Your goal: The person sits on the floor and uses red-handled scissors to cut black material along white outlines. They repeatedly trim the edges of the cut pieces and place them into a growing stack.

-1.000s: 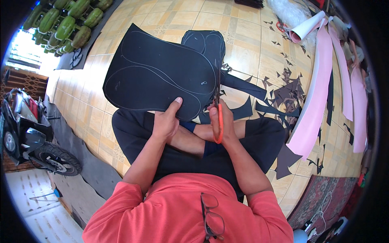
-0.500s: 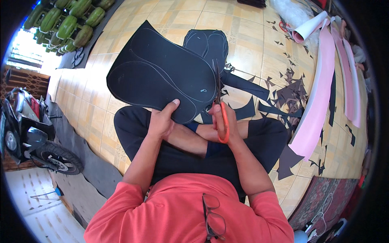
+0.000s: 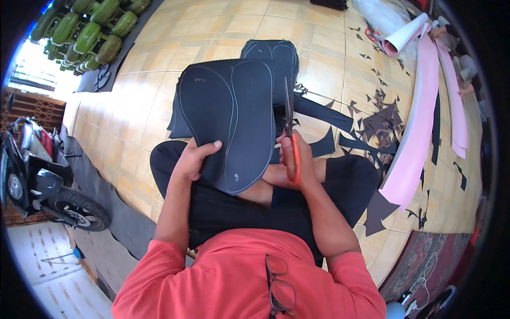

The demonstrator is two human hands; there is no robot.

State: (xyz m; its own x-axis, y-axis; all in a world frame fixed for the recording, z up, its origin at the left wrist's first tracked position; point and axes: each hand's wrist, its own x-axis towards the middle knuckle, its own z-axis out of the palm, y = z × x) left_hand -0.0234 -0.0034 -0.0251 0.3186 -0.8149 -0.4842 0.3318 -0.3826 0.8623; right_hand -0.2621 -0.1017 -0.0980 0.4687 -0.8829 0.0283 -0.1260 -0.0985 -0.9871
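Note:
A black flexible sheet [image 3: 228,117] with pale shoe-sole outlines drawn on it is held up over my crossed legs. My left hand [image 3: 195,162] pinches its lower left part, thumb on top and fingers underneath. In my right hand [image 3: 295,151] is a pair of scissors [image 3: 288,109] with orange handles. Their blades point away from me, just right of the sheet and apart from it. Behind lies a stack of dark pieces [image 3: 285,61] with similar outlines, partly covered by the held sheet.
Dark offcuts [image 3: 380,122] are scattered on the tiled floor [image 3: 223,32] at right. Beyond them lie long pink strips [image 3: 417,127] and a second pair of scissors [image 3: 372,34]. A motorcycle [image 3: 53,191] stands at left, green gas cylinders [image 3: 87,37] at far left. A patterned rug [image 3: 425,260] lies near right.
The sheet has turned and come down nearer my lap, its outlines now running more upright. My left hand has shifted left. The pink strips at far right have moved.

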